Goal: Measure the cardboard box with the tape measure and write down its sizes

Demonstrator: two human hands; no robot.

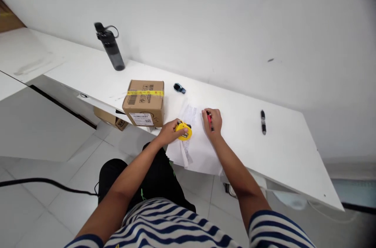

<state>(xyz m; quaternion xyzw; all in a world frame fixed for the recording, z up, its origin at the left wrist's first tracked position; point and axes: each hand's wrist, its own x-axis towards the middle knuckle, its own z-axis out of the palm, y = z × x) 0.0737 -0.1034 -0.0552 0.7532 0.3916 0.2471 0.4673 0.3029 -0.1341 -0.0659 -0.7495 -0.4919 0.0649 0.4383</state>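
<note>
My left hand is closed round a yellow tape measure, held just above some paper. In my right hand is a red and black pen, with my fingers wrapped about it and the hand resting on the sheets. White paper lies under both hands, and a narrow printed slip hangs toward the table's front edge. Left of my left hand stands a taped cardboard box with a shipping label on its front.
A dark water bottle stands at the back left of the white table. Behind the paper lies a small dark shiny object. A black pen is at the right. Another carton sits below the table.
</note>
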